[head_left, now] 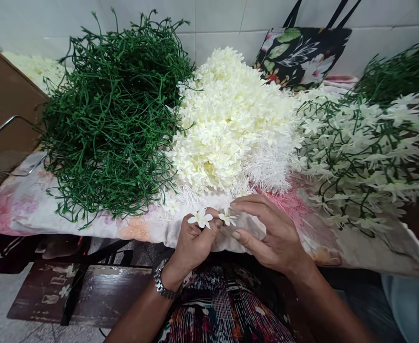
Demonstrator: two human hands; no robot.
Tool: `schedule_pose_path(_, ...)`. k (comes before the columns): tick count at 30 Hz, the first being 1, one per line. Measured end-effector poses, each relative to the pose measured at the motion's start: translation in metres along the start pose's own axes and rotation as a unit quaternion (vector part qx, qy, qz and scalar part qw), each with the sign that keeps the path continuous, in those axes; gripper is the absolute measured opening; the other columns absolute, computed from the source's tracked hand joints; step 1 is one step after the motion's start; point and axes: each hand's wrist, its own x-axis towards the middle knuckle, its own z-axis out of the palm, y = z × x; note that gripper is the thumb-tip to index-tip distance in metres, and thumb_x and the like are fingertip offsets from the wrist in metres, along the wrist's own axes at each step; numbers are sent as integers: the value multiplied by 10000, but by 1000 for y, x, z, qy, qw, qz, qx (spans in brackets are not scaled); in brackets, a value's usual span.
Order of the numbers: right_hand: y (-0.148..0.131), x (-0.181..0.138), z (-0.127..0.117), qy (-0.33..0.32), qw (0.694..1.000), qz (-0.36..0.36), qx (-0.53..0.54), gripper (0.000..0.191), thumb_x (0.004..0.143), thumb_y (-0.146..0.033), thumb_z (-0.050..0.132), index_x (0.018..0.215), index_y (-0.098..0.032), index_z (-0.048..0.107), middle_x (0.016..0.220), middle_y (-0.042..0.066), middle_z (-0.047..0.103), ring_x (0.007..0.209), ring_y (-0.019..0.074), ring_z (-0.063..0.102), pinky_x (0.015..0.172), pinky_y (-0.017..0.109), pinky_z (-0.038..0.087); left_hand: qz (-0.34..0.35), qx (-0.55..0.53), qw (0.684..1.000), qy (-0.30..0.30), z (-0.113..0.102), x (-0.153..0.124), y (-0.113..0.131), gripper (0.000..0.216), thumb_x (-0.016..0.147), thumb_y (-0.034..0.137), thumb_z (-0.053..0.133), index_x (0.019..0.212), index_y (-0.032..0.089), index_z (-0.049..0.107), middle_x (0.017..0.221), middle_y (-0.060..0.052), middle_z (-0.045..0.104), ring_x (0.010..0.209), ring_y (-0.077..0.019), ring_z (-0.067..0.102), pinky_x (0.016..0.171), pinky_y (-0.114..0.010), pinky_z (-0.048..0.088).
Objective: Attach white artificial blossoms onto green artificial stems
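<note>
My left hand is closed in a pinch near the table's front edge. From it stick out two white artificial flowers: a flat-petalled bloom and, to its right, another bloom with thin white stamens. Their stems are mostly hidden by the fingers. Close to the right bloom, my right hand has its thumb and fingers apart with nothing between them. Beyond both hands lie a heap of loose cream petals, a pile of white stamens and a big tangle of green plastic stems.
On the right, finished-looking white flower sprays spread over the flowered tablecloth. A black floral bag leans at the tiled wall. Cardboard stands at the left, and a dark wooden bench is below the table.
</note>
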Motion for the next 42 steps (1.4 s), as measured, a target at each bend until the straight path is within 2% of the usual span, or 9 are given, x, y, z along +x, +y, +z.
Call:
schedule_pose_path(6,1,-2,-1,1,1000,-9,-11,320,788,-209,612,1095,-176,529,958,86,595,893,194,576,736,345,526,11,61,998,-1,6,0,13,158,646,287,618,573,157,565,496,24,548,488,-105,497,481,-203,419)
schedule_pose_path(11,5,1,3,-13,999,-3,44,99,821,-145,559,911,-172,590,786,44,602,721,147,578,612,285,502,43,116,991,-57,8,2,18,203,710,266,547,538,159,549,494,12,533,508,-109,479,495,-212,415)
schedule_pose_path(15,9,0,7,4,993,30,111,61,815,-120,571,793,-175,585,689,3,583,651,114,554,575,244,464,28,122,990,-66,9,3,19,217,707,272,542,521,159,540,486,7,534,495,-108,474,482,-215,406)
schedule_pose_path(22,14,-2,7,1,979,94,182,48,797,-123,601,793,-170,595,704,1,590,667,109,556,600,249,460,12,123,991,-57,10,4,19,171,703,249,555,557,160,565,492,25,537,481,-105,489,503,-223,408)
schedule_pose_path(27,13,0,7,-9,984,89,153,94,813,-121,567,737,-177,569,648,-3,566,619,114,541,540,245,448,34,122,990,-55,12,5,20,224,704,223,521,490,169,483,438,45,442,430,-78,387,431,-198,347)
schedule_pose_path(31,10,2,11,7,993,58,101,104,804,-98,558,735,-175,555,640,-4,552,595,107,525,515,231,441,17,118,993,-21,14,5,16,169,691,219,534,532,169,506,476,30,500,451,-90,428,450,-205,377)
schedule_pose_path(37,7,3,15,19,995,44,86,107,817,-110,523,737,-177,545,628,-8,550,583,109,517,518,234,443,35,98,994,-22,13,4,7,197,712,223,559,528,178,506,479,27,490,475,-102,435,466,-213,387)
schedule_pose_path(40,4,5,5,1,994,53,92,104,824,-128,529,734,-172,558,625,-7,558,576,107,531,518,231,450,9,73,996,-46,7,4,8,142,713,278,605,630,163,598,553,2,560,520,-119,489,501,-226,422)
schedule_pose_path(42,7,8,-11,9,994,58,88,86,817,-122,546,755,-176,573,646,-6,571,591,110,547,528,236,459,12,57,993,-99,2,4,10,217,716,318,634,854,154,664,675,-30,620,619,-148,549,581,-248,454)
